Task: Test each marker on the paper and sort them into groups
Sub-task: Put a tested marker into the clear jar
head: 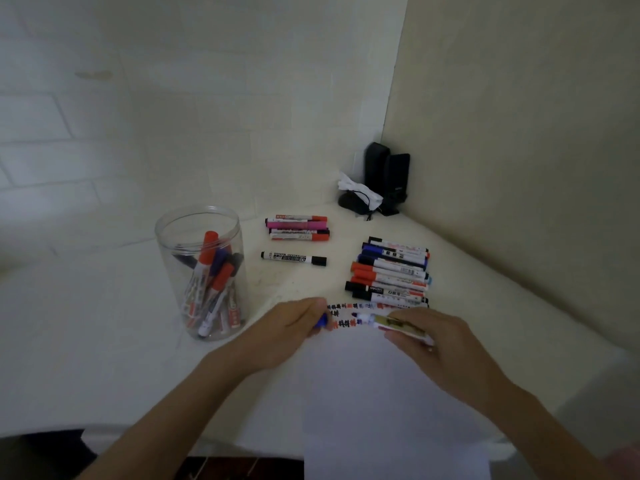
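Observation:
A white sheet of paper [388, 393] lies on the table in front of me, with rows of red, blue and black test marks along its far edge. My right hand [440, 344] grips a blue marker [391, 322] by its barrel, its uncapped tip pointing left over the marks. My left hand [298, 323] pinches the blue cap [322, 320] just left of that tip. A clear plastic jar [204, 271] at the left holds several markers. Beyond the paper lies a large row of markers [391, 271], a smaller group [299, 227] farther back, and a lone black marker [293, 258].
The white table [104, 341] sits in a corner between a tiled wall at the back and a beige wall on the right. Black speakers [388, 178] and a black mouse with white wrapping [356, 199] stand in the far corner. The table's front edge runs near the bottom.

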The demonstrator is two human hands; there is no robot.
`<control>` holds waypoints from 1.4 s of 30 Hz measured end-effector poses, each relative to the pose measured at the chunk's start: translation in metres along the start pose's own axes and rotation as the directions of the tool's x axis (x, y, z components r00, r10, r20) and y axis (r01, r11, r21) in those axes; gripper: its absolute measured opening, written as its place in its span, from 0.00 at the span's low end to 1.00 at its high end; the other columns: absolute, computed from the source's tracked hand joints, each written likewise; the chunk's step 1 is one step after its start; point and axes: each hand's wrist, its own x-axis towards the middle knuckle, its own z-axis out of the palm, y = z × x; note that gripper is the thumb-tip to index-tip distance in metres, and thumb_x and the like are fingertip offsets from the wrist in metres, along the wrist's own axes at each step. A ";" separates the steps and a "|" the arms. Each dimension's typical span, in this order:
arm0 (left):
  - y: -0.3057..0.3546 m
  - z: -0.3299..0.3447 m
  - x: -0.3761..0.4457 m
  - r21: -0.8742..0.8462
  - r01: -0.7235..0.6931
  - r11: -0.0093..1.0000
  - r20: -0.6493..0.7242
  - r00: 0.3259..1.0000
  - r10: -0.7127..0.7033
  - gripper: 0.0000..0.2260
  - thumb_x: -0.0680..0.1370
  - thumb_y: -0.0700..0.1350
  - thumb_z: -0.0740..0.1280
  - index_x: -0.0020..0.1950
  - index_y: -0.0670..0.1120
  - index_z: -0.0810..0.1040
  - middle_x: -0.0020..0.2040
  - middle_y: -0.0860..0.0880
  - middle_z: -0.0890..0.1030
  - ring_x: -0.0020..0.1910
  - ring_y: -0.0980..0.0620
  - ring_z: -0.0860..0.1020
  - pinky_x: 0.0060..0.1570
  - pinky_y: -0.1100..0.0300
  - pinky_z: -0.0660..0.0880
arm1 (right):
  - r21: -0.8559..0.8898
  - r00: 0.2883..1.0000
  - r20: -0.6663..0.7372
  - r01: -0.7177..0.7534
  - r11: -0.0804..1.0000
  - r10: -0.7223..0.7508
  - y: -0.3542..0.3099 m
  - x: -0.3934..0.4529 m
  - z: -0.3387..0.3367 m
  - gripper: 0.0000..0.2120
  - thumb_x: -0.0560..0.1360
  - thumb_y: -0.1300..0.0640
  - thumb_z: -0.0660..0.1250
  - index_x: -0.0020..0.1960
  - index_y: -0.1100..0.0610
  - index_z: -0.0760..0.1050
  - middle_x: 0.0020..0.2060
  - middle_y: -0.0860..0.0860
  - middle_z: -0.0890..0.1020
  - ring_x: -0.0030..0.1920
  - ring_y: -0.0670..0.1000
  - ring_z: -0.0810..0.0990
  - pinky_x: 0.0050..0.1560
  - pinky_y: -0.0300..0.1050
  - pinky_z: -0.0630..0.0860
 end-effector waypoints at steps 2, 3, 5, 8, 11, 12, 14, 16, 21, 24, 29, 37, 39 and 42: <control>0.007 0.015 0.007 0.045 -0.030 0.999 -0.027 0.999 0.031 0.18 0.83 0.55 0.48 0.54 0.50 0.75 0.42 0.55 0.76 0.40 0.58 0.73 0.41 0.69 0.69 | 0.124 0.994 0.004 -0.113 0.986 0.113 -0.009 0.004 0.012 0.15 0.76 0.42 0.62 0.56 0.46 0.81 0.46 0.35 0.80 0.49 0.40 0.79 0.47 0.27 0.72; 0.006 0.020 0.009 0.058 -0.034 0.998 -0.036 0.999 0.036 0.15 0.83 0.55 0.50 0.57 0.51 0.74 0.47 0.54 0.77 0.44 0.57 0.75 0.46 0.67 0.71 | 0.163 0.986 0.013 -0.165 0.973 0.165 -0.010 0.004 0.015 0.15 0.75 0.42 0.62 0.56 0.45 0.81 0.45 0.36 0.80 0.49 0.41 0.78 0.47 0.29 0.72; -0.002 0.027 0.013 0.090 -0.011 0.996 -0.058 0.998 0.017 0.13 0.83 0.52 0.54 0.63 0.53 0.72 0.55 0.54 0.76 0.52 0.58 0.74 0.55 0.64 0.71 | 0.250 0.960 0.061 -0.279 0.927 0.273 -0.004 0.002 0.018 0.10 0.78 0.45 0.61 0.54 0.41 0.79 0.39 0.40 0.80 0.41 0.43 0.78 0.41 0.36 0.73; -0.010 0.037 0.019 0.146 0.007 0.989 -0.122 0.993 0.011 0.13 0.82 0.47 0.60 0.66 0.50 0.73 0.59 0.54 0.76 0.55 0.59 0.73 0.59 0.67 0.69 | 0.386 0.923 0.122 -0.382 0.840 0.364 0.007 0.002 0.021 0.09 0.79 0.51 0.63 0.54 0.38 0.78 0.32 0.39 0.76 0.29 0.41 0.71 0.32 0.36 0.68; -0.014 0.047 0.028 0.100 0.031 0.994 -0.254 0.967 -0.004 0.12 0.79 0.45 0.65 0.63 0.49 0.76 0.58 0.54 0.78 0.55 0.59 0.74 0.55 0.72 0.67 | 0.588 0.847 0.003 -0.431 0.684 0.532 0.009 0.009 0.021 0.07 0.72 0.55 0.74 0.48 0.46 0.83 0.37 0.45 0.83 0.32 0.42 0.76 0.34 0.40 0.73; -0.016 0.050 0.032 0.076 0.045 0.996 -0.299 0.954 -0.020 0.11 0.78 0.45 0.66 0.61 0.50 0.77 0.56 0.54 0.79 0.53 0.59 0.74 0.53 0.75 0.67 | 0.675 0.793 -0.007 -0.446 0.587 0.610 0.011 0.012 0.021 0.08 0.70 0.57 0.76 0.48 0.49 0.83 0.38 0.47 0.84 0.34 0.44 0.77 0.35 0.41 0.74; -0.017 0.053 0.040 0.047 0.050 0.998 -0.340 0.940 -0.031 0.10 0.77 0.45 0.68 0.58 0.50 0.78 0.54 0.53 0.80 0.50 0.59 0.75 0.49 0.76 0.68 | 0.812 0.697 0.043 -0.442 0.381 0.716 0.017 0.018 0.022 0.10 0.70 0.61 0.75 0.50 0.56 0.82 0.37 0.50 0.83 0.34 0.45 0.76 0.34 0.39 0.74; -0.018 0.055 0.048 0.052 0.045 0.998 -0.346 0.938 -0.024 0.10 0.77 0.45 0.68 0.58 0.50 0.78 0.54 0.53 0.80 0.51 0.58 0.75 0.51 0.74 0.68 | 0.899 0.683 0.083 -0.366 0.241 0.725 0.021 0.024 0.024 0.08 0.73 0.62 0.71 0.52 0.62 0.80 0.35 0.52 0.78 0.30 0.43 0.71 0.27 0.35 0.68; -0.030 0.059 0.053 0.105 0.066 0.992 -0.378 0.925 -0.022 0.10 0.76 0.47 0.69 0.56 0.50 0.79 0.51 0.53 0.80 0.49 0.57 0.75 0.55 0.64 0.72 | 0.850 0.701 0.047 -0.402 0.340 0.712 0.028 0.039 0.036 0.06 0.78 0.57 0.67 0.48 0.58 0.80 0.32 0.52 0.79 0.31 0.46 0.73 0.25 0.37 0.62; -0.037 0.060 0.053 0.112 0.042 0.993 -0.401 0.916 0.007 0.09 0.75 0.47 0.70 0.55 0.50 0.79 0.50 0.53 0.81 0.48 0.58 0.76 0.53 0.67 0.71 | 0.772 0.718 -0.024 -0.428 0.469 0.695 0.035 0.038 0.045 0.06 0.78 0.57 0.67 0.49 0.58 0.81 0.33 0.55 0.82 0.32 0.48 0.77 0.23 0.38 0.65; -0.039 0.060 0.054 0.058 0.059 0.997 -0.414 0.910 -0.030 0.09 0.74 0.48 0.71 0.54 0.51 0.80 0.48 0.56 0.80 0.46 0.60 0.76 0.47 0.75 0.68 | 0.659 0.734 -0.059 -0.481 0.579 0.677 0.041 0.034 0.052 0.05 0.75 0.57 0.71 0.47 0.59 0.81 0.30 0.52 0.80 0.26 0.44 0.74 0.27 0.35 0.72; -0.040 0.059 0.054 0.059 0.074 0.996 -0.404 0.914 -0.044 0.09 0.74 0.48 0.72 0.53 0.52 0.80 0.48 0.57 0.80 0.45 0.61 0.76 0.45 0.79 0.66 | 0.470 0.725 -0.129 -0.556 0.686 0.676 0.046 0.031 0.058 0.11 0.76 0.53 0.68 0.37 0.56 0.80 0.27 0.50 0.80 0.27 0.46 0.75 0.31 0.40 0.72; -0.040 0.059 0.054 0.064 0.077 0.995 -0.405 0.913 -0.044 0.09 0.74 0.49 0.72 0.53 0.52 0.80 0.47 0.57 0.80 0.45 0.61 0.76 0.45 0.80 0.66 | 0.491 0.731 -0.126 -0.541 0.682 0.670 0.046 0.030 0.056 0.08 0.76 0.54 0.69 0.38 0.55 0.80 0.24 0.47 0.79 0.25 0.45 0.73 0.30 0.40 0.71; -0.038 0.059 0.054 0.066 0.075 0.995 -0.407 0.913 -0.042 0.09 0.74 0.49 0.72 0.53 0.51 0.80 0.47 0.57 0.80 0.45 0.60 0.76 0.44 0.79 0.67 | 0.520 0.738 -0.117 -0.524 0.674 0.664 0.046 0.030 0.057 0.04 0.76 0.53 0.69 0.44 0.52 0.80 0.24 0.42 0.78 0.24 0.43 0.72 0.31 0.41 0.70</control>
